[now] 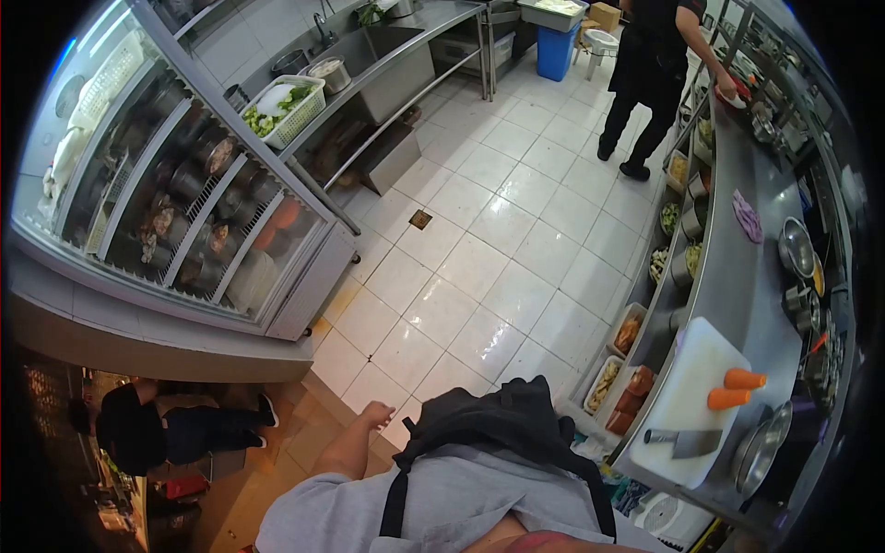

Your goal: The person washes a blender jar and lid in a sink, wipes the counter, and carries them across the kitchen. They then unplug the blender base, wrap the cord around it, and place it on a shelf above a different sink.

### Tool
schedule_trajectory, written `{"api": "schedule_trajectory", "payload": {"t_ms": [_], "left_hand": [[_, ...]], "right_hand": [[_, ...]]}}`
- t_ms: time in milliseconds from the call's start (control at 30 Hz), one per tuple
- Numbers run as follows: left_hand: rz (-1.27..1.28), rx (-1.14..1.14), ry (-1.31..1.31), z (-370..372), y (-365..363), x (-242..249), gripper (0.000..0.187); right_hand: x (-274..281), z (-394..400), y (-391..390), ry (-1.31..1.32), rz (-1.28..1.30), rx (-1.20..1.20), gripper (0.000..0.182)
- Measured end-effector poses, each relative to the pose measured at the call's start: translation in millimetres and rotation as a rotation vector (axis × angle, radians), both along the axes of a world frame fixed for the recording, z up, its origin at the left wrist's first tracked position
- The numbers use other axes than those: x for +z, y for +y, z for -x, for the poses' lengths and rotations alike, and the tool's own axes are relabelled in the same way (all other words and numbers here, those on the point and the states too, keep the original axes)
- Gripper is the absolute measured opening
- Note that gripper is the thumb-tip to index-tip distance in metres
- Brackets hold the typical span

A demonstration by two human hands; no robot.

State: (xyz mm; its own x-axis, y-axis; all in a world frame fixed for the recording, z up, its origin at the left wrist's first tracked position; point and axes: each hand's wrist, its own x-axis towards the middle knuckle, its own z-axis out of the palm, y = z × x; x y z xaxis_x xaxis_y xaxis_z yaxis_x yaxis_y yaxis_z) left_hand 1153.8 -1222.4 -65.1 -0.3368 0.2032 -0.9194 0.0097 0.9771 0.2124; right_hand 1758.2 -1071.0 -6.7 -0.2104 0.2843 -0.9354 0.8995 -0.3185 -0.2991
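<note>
A cleaver (684,441) is lying on the near end of a white cutting board (682,392), its long axis running crosswise to the board; the handle is pointing toward the board's left edge, the blade toward a metal bowl (763,450) just beside the right edge. Two carrots (735,389) are resting side by side farther up the board, their narrower ends pointing right. The board is sitting on a steel table (724,253), its left edge running close to the food containers (631,392) lining that side. The left hand (376,415) is hanging well apart from these, over the floor, holding nothing visible, fingers loosely bent; the right hand is lying out of view, so I cannot tell its state. White tiles (498,276) are forming a broad aisle between the table and a glass-doored refrigerator (309,286); farther up, another person (638,83) is reaching toward the table.
</note>
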Motion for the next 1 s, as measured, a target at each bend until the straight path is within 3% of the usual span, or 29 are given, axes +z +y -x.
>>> {"api": "schedule_trajectory", "payload": {"t_ms": [67,267,367,467,533,633,800,1000], "left_hand": [[0.090,-0.103,-0.062,-10.4,16.3,-0.9,0.039],[-0.049,0.093,-0.026,-13.6,90.7,-9.4,0.043],[0.031,0.096,-0.295,14.1,123.7,-22.5,0.046],[0.197,-0.040,-0.453,31.8,176.0,17.2,0.049],[0.204,-0.015,-0.618,51.3,177.4,-29.9,0.052],[0.093,0.161,-0.741,79.1,209.9,-39.8,0.057],[0.232,-0.066,-0.447,169.3,327.1,-16.2,0.067],[0.206,-0.172,-0.141,277.9,505.7,-4.7,0.056]], "right_hand": [[-3.7,-0.7,34.6,0.003,-0.003,0.038,0.041],[-2.0,-0.9,132.7,-0.051,0.008,0.191,0.042],[-12.9,35.6,192.2,-0.059,-0.019,0.245,0.042],[-15.9,72.3,236.6,-0.087,-0.031,0.275,0.042],[-7.2,92.6,266.8,-0.112,-0.031,0.303,0.042],[-7.8,131.5,313.7,-0.115,-0.035,0.341,0.042],[-24.2,177.0,348.6,-0.091,0.014,0.344,0.042],[-70.9,217.9,451.1,-0.036,0.016,0.355,0.042]]}}
